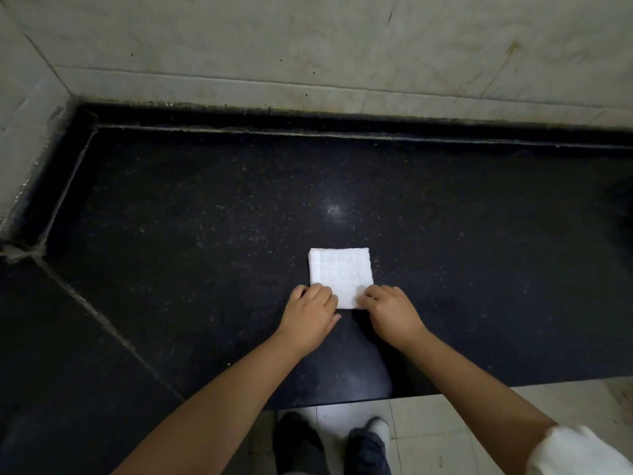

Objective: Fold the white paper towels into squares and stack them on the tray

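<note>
A folded towel [340,275] lay on the black counter [205,217]. The left hand [310,315] and right hand [390,311], fingers curled, each pinched a near corner.

Bare forearms, white rolled sleeve [579,450] at right elbow, dark trousers [368,452], pale-toed shoe [380,427].

A black speckled stone counter [205,207] — one folded white paper towel [339,272] lies flat on it, near the front edge.
</note>
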`<state>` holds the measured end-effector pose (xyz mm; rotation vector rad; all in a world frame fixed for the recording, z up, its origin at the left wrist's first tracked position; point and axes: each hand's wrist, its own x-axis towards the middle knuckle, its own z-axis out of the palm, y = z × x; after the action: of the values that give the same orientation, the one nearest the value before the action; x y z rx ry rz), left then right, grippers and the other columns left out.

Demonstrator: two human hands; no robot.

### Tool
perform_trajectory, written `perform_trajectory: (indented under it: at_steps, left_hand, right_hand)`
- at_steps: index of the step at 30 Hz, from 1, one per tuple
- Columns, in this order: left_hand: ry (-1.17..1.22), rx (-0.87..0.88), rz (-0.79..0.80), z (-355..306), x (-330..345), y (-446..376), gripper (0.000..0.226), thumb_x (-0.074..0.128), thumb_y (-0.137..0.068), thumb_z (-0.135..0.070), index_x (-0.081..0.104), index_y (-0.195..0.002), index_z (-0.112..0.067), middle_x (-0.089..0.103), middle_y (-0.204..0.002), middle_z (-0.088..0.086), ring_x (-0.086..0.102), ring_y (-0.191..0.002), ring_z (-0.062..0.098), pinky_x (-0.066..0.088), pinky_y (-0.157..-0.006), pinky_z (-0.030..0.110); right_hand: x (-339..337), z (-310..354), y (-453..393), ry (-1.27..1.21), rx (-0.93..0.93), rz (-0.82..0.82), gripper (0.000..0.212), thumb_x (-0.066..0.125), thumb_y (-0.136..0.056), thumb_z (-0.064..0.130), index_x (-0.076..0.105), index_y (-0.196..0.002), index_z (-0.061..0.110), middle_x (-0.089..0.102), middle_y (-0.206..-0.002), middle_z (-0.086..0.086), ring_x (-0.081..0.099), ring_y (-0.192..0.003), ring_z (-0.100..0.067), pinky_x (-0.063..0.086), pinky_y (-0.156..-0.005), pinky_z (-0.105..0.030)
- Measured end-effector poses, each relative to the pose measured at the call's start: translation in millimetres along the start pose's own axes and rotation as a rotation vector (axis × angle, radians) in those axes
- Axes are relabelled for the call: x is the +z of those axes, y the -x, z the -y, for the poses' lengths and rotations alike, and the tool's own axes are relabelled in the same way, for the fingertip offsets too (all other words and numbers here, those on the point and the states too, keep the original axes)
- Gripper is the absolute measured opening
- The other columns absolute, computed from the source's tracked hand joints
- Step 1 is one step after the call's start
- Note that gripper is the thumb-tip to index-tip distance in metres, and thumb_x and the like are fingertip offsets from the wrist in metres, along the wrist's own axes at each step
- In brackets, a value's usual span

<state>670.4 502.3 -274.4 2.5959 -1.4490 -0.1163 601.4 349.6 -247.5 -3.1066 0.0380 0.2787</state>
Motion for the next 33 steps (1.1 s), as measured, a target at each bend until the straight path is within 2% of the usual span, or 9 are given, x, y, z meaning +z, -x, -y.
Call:
perform_trajectory:
  at_steps: [2,4,7,9,13,20,23,26,33]
  left_hand:
    - [-0.059,-0.013,0.012,-4,-10,-2,0.037,0.083,-0.051,-0.049,0.071,-0.072,-0.022,0.067,-0.077,-0.008,0.065,-0.074,0.009,0.048,-0.070,0.022]
    - [-0.093,-0.078,0.083,-10,-16,-10,0.038,0.071,-0.073,-0.048,0.068,-0.094,-0.016,0.064,-0.097,-0.002,0.061,-0.095,0.015,0.046,-0.085,0.027]
    - [-0.195,-0.027,0.089,-22,-23,-18,0.033,0.088,-0.042,-0.033,0.066,-0.063,-0.019,0.063,-0.063,-0.004,0.062,-0.061,0.013,0.048,-0.065,0.023]
    - [-0.223,0.017,0.112,-35,-19,-26,0.033,0.085,-0.033,-0.022,0.059,-0.054,-0.020,0.056,-0.050,-0.005,0.056,-0.047,0.013,0.040,-0.061,0.024]
    - [-0.272,0.202,-0.077,-91,-39,-54,0.014,0.044,-0.062,-0.022,0.033,-0.071,-0.016,0.053,-0.052,-0.003,0.051,-0.046,0.015,0.023,-0.058,0.025]
    - [-0.155,0.554,-0.055,-263,-66,-129,0.012,0.038,-0.074,-0.027,0.043,-0.075,-0.016,0.058,-0.059,-0.001,0.057,-0.050,0.017,0.043,-0.043,0.018]
    - [-0.071,0.620,-0.022,-351,-79,-162,0.027,0.039,-0.088,-0.025,0.059,-0.082,-0.008,0.064,-0.079,0.007,0.062,-0.072,0.025,0.050,-0.060,0.028]
    - [-0.104,0.588,0.074,-431,-92,-194,0.026,0.037,-0.098,-0.026,0.055,-0.104,-0.007,0.057,-0.109,0.008,0.051,-0.103,0.024,0.042,-0.086,0.035]
    - [-0.285,0.747,0.030,-573,-110,-294,0.031,0.035,-0.099,-0.029,0.051,-0.115,-0.009,0.051,-0.120,0.007,0.047,-0.111,0.024,0.040,-0.085,0.034]
  right_hand:
    - [-10,-2,-4,-0.029,-0.043,0.017,0.027,0.083,-0.028,0.006,0.064,-0.045,0.015,0.057,-0.046,0.001,0.055,-0.037,-0.016,0.043,-0.041,-0.017]
    - [-19,-8,-3,-0.174,-0.059,0.071,0.010,0.069,-0.054,-0.002,0.070,-0.062,0.003,0.065,-0.062,-0.011,0.064,-0.056,-0.027,0.051,-0.052,-0.029]
    - [-36,-19,4,-0.369,0.096,0.062,0.027,0.049,-0.079,-0.001,0.068,-0.098,0.000,0.068,-0.100,-0.015,0.061,-0.093,-0.028,0.047,-0.079,-0.030]
    - [-50,-35,22,-0.433,0.134,0.061,0.024,0.050,-0.079,0.001,0.067,-0.097,0.001,0.068,-0.099,-0.013,0.057,-0.085,-0.022,0.042,-0.074,-0.024]
    - [-69,-90,79,-0.439,0.198,0.017,0.016,0.053,-0.081,0.003,0.065,-0.091,0.002,0.066,-0.096,-0.013,0.052,-0.079,-0.017,0.033,-0.066,-0.019]
    - [-91,-225,238,-0.474,0.420,-0.181,0.019,0.063,-0.077,0.008,0.070,-0.095,0.006,0.062,-0.091,-0.007,0.055,-0.083,-0.014,0.030,-0.067,-0.013]
    - [-95,-280,307,-0.372,0.496,-0.197,0.020,0.062,-0.082,0.014,0.068,-0.099,0.008,0.064,-0.102,-0.009,0.059,-0.097,-0.021,0.031,-0.069,-0.016]
    - [-104,-332,363,-0.270,0.594,-0.233,0.021,0.054,-0.088,0.018,0.066,-0.103,0.010,0.062,-0.108,-0.007,0.056,-0.105,-0.022,0.038,-0.083,-0.023]
    - [-144,-455,448,-0.086,0.747,-0.284,0.022,0.048,-0.087,0.015,0.067,-0.098,0.010,0.061,-0.106,-0.009,0.053,-0.105,-0.026,0.046,-0.087,-0.036]
